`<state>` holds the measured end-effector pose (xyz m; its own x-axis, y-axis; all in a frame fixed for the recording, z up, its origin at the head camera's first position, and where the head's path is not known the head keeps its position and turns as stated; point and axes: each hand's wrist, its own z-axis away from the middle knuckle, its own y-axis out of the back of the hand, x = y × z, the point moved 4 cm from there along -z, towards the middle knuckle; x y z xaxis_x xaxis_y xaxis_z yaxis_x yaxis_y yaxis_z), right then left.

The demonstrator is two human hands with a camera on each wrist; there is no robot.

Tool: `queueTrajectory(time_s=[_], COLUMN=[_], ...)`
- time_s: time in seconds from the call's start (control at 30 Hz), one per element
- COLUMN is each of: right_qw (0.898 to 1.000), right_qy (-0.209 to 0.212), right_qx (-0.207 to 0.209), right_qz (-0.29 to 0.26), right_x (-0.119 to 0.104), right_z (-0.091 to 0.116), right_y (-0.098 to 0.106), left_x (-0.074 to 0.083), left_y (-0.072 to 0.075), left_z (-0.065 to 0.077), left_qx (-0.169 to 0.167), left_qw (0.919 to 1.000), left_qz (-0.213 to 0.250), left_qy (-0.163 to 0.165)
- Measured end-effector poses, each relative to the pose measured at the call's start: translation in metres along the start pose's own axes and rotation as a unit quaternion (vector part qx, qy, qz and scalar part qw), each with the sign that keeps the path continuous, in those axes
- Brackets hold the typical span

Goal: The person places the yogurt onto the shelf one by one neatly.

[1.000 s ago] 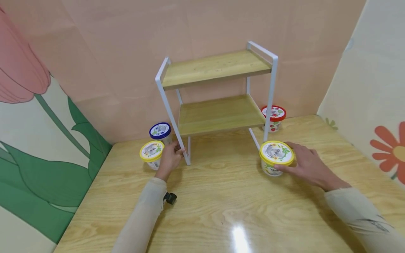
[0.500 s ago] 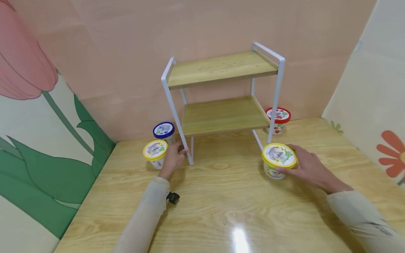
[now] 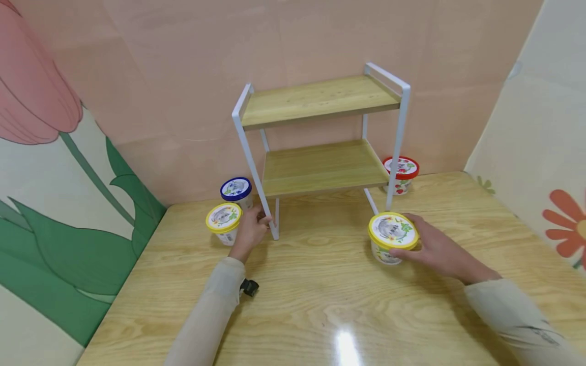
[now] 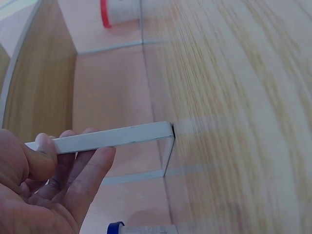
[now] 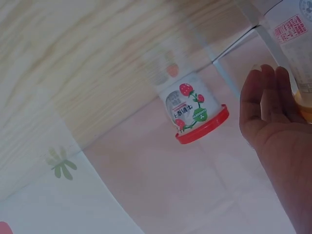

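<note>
A two-tier shelf (image 3: 320, 170) with wooden boards and a white metal frame stands against the back wall. My left hand (image 3: 251, 230) pinches its front left leg (image 4: 122, 136) low down, thumb on one side and fingers on the other. In my right hand (image 3: 437, 249) is a paper tub with a yellow lid (image 3: 392, 231), upright in front of the shelf's right leg, thumb and fingers around its right side. Left of the shelf stand a second yellow-lidded tub (image 3: 224, 219) and a blue-lidded tub (image 3: 236, 189) behind it.
A red-lidded tub (image 3: 401, 169) with strawberry print stands behind the shelf's right leg. The wooden table (image 3: 311, 305) spreads out in front. A flower-printed wall (image 3: 540, 152) bounds the right, and a tulip-printed panel (image 3: 82, 213) the left.
The yellow-lidded tub in my right hand has moved slightly left and toward me. My left hand stays on the shelf leg. The head view has shifted a little.
</note>
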<state>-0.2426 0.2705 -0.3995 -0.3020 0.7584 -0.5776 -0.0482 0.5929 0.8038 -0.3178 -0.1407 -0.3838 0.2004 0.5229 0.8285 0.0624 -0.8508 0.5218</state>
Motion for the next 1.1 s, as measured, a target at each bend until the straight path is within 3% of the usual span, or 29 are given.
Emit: queueTrajectory(time_s=[0.43,0.63,1.1], right_qw=[1.000,1.000,1.000], right_qy=[-0.012,-0.015,-0.005], right_qx=[-0.011,-0.018,-0.020], right_qz=[0.016,0.015,0.003], right_x=[-0.0010,-0.0013,-0.0085], right_z=[0.0022,0.0029,-0.0022], right_y=[-0.0005,-0.0016,-0.0079], left_x=[-0.0011,-0.0030,-0.0045], left_y=[-0.0016,-0.0029,-0.0058], left_z=[-0.0001,0.0012,0.0008], left_qx=[-0.013,0.005,0.000], left_qw=[0.9999,0.9993,0.9980], left_qz=[-0.005,-0.035,-0.050], left_qy=[0.003,-0.010,-0.039])
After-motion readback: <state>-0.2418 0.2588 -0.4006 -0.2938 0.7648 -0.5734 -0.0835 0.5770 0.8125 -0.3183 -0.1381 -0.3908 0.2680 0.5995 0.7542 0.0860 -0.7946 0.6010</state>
